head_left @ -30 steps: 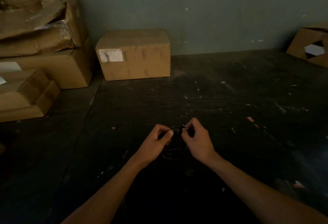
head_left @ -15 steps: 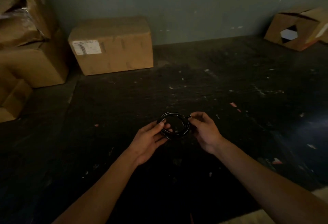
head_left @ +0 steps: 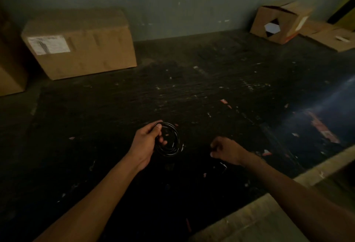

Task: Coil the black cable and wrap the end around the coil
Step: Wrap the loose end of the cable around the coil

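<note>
The black cable (head_left: pixel 173 142) is wound into a small round coil just above the dark work surface (head_left: pixel 192 92), near the middle of the view. My left hand (head_left: pixel 148 142) grips the coil's left side, thumb on top and fingers through the loop. My right hand (head_left: pixel 224 150) is off to the right, apart from the coil, fingers curled into a loose fist with nothing visible in it. The cable's end is hard to make out in the dim light.
A labelled cardboard box (head_left: pixel 80 44) stands at the back left against the grey wall. Another box (head_left: pixel 278 23) with a diamond-shaped cutout and flattened cardboard (head_left: pixel 332 36) sit at the back right. A pale ledge (head_left: pixel 269 213) runs along the lower right edge.
My right hand let go of the coil and pulled away to the right. My left hand kept the coil and closed around its left side. The camera turned right.
</note>
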The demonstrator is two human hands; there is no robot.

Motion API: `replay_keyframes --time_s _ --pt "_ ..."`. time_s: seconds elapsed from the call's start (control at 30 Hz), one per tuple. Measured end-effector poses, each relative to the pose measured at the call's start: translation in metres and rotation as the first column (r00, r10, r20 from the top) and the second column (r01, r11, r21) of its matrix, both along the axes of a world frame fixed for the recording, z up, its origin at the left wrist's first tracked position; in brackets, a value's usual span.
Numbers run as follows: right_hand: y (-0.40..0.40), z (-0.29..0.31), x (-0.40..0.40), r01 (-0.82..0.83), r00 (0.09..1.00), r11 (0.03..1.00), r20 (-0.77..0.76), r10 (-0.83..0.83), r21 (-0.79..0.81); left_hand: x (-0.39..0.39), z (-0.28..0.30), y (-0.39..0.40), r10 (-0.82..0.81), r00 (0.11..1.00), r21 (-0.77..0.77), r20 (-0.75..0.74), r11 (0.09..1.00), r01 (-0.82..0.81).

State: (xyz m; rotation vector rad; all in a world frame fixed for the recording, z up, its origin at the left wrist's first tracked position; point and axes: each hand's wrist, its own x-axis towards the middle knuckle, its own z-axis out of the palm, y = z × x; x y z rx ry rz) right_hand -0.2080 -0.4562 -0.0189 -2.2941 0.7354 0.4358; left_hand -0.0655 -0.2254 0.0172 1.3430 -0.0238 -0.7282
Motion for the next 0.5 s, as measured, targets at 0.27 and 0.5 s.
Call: replay_keyframes --time_s 0.27,0.5 --pt "0.006 -0.011 -0.010 -0.096 0.974 0.995 -0.210 0.089 -0.024 0.003 -0.006 0.003 -0.089 0.994 0.184 0.068 0.980 0.075" --pt "0.014 -0.017 -0.006 -0.210 0.965 0.978 -0.160 0.207 0.000 0.006 -0.012 0.014 -0.060 0.997 0.194 0.045 0.980 0.051"
